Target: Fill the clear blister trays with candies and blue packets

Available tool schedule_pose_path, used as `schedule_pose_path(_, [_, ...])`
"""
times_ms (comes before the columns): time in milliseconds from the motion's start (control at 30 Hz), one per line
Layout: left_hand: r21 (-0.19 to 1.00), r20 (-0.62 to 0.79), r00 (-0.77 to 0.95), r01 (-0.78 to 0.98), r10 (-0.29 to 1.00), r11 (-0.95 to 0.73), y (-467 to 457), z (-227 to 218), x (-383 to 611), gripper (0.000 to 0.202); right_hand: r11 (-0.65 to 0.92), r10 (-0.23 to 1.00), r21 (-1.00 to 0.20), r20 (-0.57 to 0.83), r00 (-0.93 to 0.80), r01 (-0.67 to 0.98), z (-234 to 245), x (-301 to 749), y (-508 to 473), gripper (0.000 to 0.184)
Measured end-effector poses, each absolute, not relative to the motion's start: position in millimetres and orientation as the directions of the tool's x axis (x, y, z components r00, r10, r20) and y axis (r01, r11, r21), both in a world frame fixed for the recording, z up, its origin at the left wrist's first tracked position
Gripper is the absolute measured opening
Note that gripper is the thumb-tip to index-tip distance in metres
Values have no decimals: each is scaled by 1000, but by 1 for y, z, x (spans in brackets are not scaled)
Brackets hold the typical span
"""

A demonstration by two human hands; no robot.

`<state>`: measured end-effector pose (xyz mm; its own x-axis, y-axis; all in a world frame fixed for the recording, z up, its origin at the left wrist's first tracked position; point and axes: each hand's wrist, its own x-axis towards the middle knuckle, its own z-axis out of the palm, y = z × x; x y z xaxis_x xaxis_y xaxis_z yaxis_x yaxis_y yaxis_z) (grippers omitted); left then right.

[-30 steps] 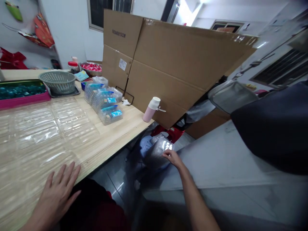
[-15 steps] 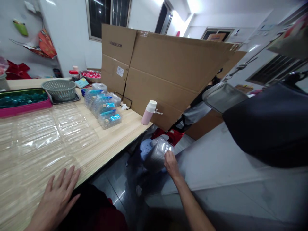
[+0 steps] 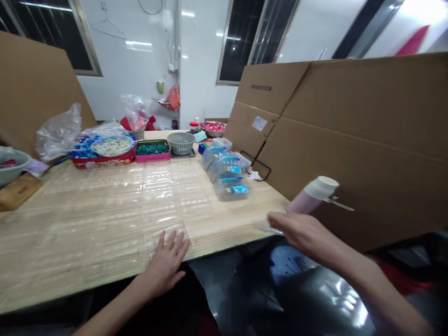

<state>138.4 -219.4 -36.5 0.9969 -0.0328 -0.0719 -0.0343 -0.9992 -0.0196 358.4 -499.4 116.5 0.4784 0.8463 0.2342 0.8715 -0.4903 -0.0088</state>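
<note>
My left hand (image 3: 166,261) lies flat with its fingers spread at the front edge of the table, over the near corner of the clear plastic trays (image 3: 136,196) laid out in rows. My right hand (image 3: 294,228) is closed and smeared by motion above the table's front right edge. From its fingers a thin clear plastic piece (image 3: 268,228) sticks out to the left; its full shape does not show. Just behind that hand is a pink bottle with a white lid (image 3: 313,193), partly covered by the hand.
Clear packed boxes with blue labels (image 3: 233,189) stand before a tall cardboard sheet (image 3: 350,140). Along the back are a grey basket (image 3: 181,143), a pink tray of teal pieces (image 3: 152,149) and a red tub (image 3: 101,161). A blue stool (image 3: 285,263) stands below the edge.
My view has swung left over the table. My right hand has come up from the clear plastic beside the stool to the table edge, carrying a clear piece. My left hand stays flat.
</note>
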Motion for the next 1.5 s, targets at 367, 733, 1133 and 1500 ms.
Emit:
schedule_pose_path(367, [115, -136, 989, -35, -51, -993, -225, -31, 136, 83, -80, 568, -178, -816, -102, 981, 60, 358, -256, 27])
schedule_pose_path(733, [174, -176, 981, -53, -84, -983, -226, -32, 137, 80, 251, 890, -307, -300, -344, 918, 83, 375, -269, 3])
schedule_pose_path(1133, [174, -118, 985, -107, -129, -979, -215, -30, 128, 76, -430, 903, -211, -92, 421, 878, -36, 338, -460, 87])
schedule_pose_path(1500, [150, 90, 990, -123, -111, -981, -198, -21, 117, 62, -105, 957, -193, 246, 152, 976, -85, 364, -388, 76])
